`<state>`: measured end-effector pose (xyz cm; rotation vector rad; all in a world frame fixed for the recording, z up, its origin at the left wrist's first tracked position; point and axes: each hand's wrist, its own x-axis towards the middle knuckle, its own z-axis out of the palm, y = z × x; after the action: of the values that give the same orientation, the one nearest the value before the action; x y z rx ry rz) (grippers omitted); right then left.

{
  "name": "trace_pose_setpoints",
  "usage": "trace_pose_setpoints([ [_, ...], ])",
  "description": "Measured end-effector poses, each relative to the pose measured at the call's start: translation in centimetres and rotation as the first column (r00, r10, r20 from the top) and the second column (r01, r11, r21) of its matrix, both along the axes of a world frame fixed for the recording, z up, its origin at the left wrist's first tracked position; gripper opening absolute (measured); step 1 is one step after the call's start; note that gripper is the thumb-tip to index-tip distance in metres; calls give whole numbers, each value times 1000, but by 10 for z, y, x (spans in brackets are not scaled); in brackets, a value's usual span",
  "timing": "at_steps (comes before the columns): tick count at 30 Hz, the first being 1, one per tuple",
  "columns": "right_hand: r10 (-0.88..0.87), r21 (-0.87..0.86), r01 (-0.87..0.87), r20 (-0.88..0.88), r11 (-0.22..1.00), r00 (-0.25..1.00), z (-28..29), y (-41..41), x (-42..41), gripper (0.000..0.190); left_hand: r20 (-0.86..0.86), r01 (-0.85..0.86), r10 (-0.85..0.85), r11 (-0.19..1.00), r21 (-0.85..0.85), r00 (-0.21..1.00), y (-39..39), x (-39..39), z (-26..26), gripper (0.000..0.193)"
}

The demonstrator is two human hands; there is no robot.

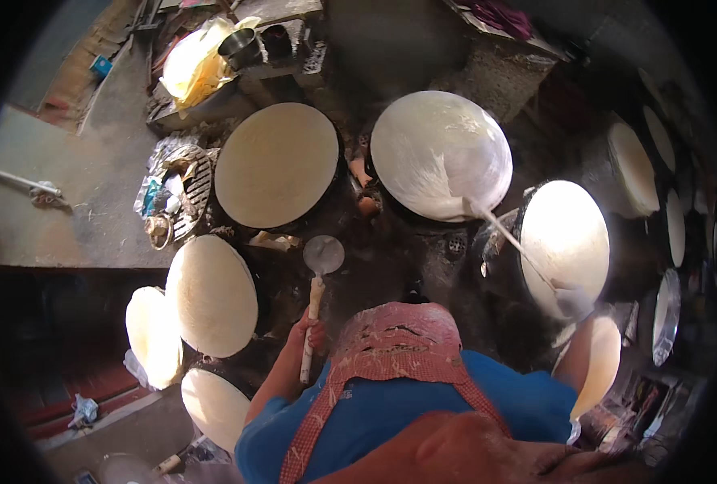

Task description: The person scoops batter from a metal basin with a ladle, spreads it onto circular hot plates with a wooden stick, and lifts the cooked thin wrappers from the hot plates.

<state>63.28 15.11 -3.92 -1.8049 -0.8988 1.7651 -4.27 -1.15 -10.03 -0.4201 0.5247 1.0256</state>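
Observation:
My left hand (314, 333) grips the pale handle of a round-headed ladle (323, 254), which points away from me. To the right, my right hand (571, 302) is blurred; it appears closed around a thin stick (516, 239). The stick's far end meets the near edge of a round griddle (437, 151), which is coated with streaked wet batter. Beside it on the left, another round griddle (277, 163) bears a smooth pale sheet. A bright pale disc (567, 242) lies behind my right hand and the stick.
More pale round sheets (212, 296) stand at my left, and others (634, 169) at the far right. A slotted grate (198, 181) holds scraps beside the left griddle. Beyond it are a yellow plastic bag (195, 60) and a metal pot (239, 48).

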Motion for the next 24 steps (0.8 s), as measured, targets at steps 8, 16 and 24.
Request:
trace_pose_setpoints([
  [8, -114, 561, -164, 428, 811, 897, -63, -29, -337, 36, 441, 1, -73, 987, 163, 895, -9, -9, 38, 52],
  [16, -250, 428, -236, 807, 873, 535, -63, -50, -271, 31, 382, -27, -94, 954, 300, 919, -49, -7, 65, 55],
  [24, -113, 436, -364, 753, 823, 648, -65, -22, -305, 33, 404, -95, 24, 983, 158, 915, -54, 9, 76, 51],
])
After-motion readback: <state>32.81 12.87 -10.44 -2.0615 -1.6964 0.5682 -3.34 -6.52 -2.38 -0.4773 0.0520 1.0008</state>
